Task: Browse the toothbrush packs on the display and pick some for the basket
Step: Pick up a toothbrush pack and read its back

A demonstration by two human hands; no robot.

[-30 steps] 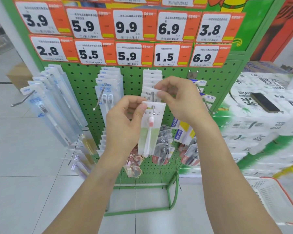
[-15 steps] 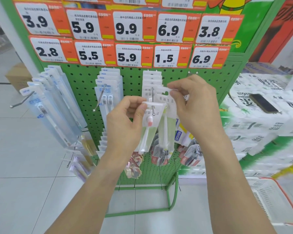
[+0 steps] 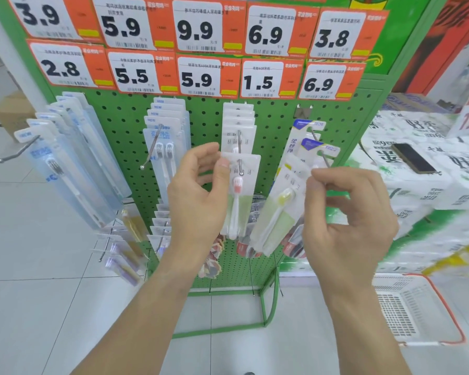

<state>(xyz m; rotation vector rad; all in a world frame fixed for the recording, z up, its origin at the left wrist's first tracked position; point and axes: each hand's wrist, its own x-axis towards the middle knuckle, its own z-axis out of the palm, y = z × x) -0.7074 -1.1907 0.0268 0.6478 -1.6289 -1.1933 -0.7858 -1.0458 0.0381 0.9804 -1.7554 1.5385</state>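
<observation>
Left hand (image 3: 198,201): I'm pinching the top corner of the pink-bristled pack (image 3: 240,193), which hangs on its hook on the pegboard (image 3: 206,125).
Right hand (image 3: 347,220): I'm pinching the yellow-bristled pack (image 3: 279,212) by its top, off the hook, tilted.
Basket (image 3: 423,307): on the floor, lower right.

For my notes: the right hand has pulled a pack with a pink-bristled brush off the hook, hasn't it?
Not quite: in the head view, the pack in the right hand holds a yellow-bristled brush. The pink-bristled pack is on its hook, pinched by the left hand.
</observation>
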